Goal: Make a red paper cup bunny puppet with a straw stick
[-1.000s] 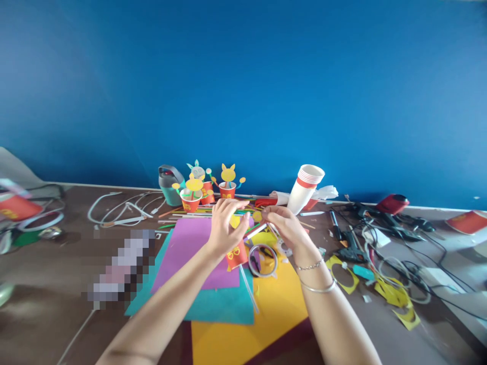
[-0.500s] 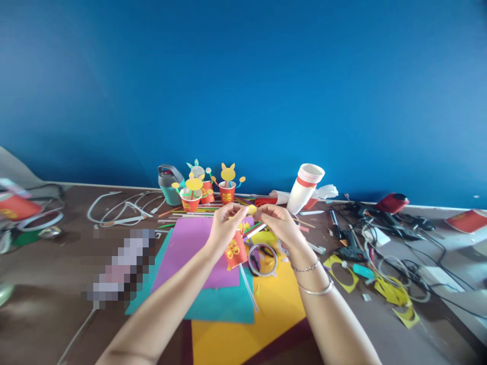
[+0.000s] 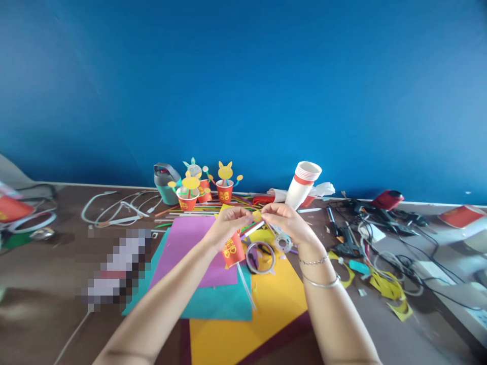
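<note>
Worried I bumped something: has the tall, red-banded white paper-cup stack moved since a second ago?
No. Judged against the foot of the plain blue wall, the stack keeps its place; the whole view merely shifted slightly.

Can't make out outline of small yellow piece (image 3: 257,216) at tips of right hand (image 3: 262,216); too small, partly covered by fingers. Can't confirm contact from left hand (image 3: 251,217). Can't see upper end of near red cup (image 3: 233,253), blocked by left hand. Can't identify pixelated object (image 3: 117,268). Can't see all of far-left red cup (image 3: 13,209): cut by left edge, smeared. Same cutoff at bottom edge for yellow sheet (image 3: 220,339) and both forearms (image 3: 163,299). Can't trace black cables (image 3: 428,251) individually.
</note>
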Demonstrator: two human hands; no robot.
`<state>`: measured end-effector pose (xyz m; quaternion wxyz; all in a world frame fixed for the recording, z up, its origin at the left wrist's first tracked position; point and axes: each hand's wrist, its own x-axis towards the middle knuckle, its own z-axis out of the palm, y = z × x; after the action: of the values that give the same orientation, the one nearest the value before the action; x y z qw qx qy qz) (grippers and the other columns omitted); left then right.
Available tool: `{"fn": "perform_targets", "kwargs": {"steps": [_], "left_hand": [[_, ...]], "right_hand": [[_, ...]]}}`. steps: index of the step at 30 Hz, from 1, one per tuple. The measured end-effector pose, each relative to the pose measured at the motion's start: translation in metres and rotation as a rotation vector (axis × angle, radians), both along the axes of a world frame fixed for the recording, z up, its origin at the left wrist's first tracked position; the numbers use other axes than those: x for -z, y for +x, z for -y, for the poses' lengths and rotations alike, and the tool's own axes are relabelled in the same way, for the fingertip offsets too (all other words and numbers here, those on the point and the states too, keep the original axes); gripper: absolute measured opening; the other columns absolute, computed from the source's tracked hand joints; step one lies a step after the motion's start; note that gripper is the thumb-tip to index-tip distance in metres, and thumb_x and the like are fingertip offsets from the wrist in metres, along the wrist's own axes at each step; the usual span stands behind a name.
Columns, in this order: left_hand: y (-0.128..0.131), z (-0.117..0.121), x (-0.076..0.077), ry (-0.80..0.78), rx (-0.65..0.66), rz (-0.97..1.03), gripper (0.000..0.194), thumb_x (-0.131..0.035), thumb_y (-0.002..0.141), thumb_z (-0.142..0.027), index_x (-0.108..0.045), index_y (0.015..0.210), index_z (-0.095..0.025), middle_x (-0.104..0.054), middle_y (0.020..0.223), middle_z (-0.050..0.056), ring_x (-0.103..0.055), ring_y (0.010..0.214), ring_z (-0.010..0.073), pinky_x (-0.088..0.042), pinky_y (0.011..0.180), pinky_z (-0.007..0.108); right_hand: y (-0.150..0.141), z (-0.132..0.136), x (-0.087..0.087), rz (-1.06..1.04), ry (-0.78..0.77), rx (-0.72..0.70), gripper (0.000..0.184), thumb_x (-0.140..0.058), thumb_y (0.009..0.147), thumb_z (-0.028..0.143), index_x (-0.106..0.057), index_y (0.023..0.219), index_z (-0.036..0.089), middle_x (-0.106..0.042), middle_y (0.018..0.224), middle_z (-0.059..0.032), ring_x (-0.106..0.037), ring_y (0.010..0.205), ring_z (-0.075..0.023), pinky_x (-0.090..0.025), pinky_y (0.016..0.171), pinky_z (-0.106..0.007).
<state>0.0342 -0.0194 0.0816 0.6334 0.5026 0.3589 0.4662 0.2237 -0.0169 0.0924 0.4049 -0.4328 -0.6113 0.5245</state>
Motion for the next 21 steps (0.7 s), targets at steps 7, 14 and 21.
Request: {"fn": "perform_targets", "kwargs": {"steps": [7, 14, 21], "left_hand": [[0.001, -0.007, 0.010, -0.039, -0.167, -0.020, 0.035, -0.085, 0.057, -0.044, -0.066, 0.062, -0.016, -0.060, 0.059, -0.001, -0.049, 0.056, 0.0095, -0.034, 0.056, 0.023], [0.002, -0.016, 0.021, -0.094, -0.249, 0.022, 0.035, -0.086, 0.053, -0.045, -0.068, 0.061, -0.016, -0.066, 0.066, 0.002, -0.049, 0.059, 0.0092, -0.034, 0.056, 0.022], [0.003, -0.015, 0.020, -0.171, -0.245, 0.092, 0.036, -0.087, 0.051, -0.043, -0.065, 0.062, -0.015, -0.064, 0.066, 0.002, -0.052, 0.061, 0.0103, -0.032, 0.054, 0.022]], "right_hand": [[0.018, -0.021, 0.019, 0.880, 0.087, 0.285, 0.026, -0.051, 0.091, 0.033, -0.071, 0.089, 0.017, -0.075, 0.093, -0.0081, -0.069, 0.089, -0.0207, -0.047, 0.075, -0.027], [0.023, -0.038, 0.052, 1.251, -0.060, 0.343, 0.020, -0.066, 0.072, 0.014, -0.073, 0.091, 0.012, -0.074, 0.102, -0.0221, -0.068, 0.104, -0.0352, -0.047, 0.081, -0.039], [0.018, -0.026, 0.027, 1.177, 0.131, 0.322, 0.018, -0.063, 0.081, 0.033, -0.067, 0.092, 0.020, -0.075, 0.098, -0.0107, -0.069, 0.097, -0.0286, -0.045, 0.077, -0.033]]}}
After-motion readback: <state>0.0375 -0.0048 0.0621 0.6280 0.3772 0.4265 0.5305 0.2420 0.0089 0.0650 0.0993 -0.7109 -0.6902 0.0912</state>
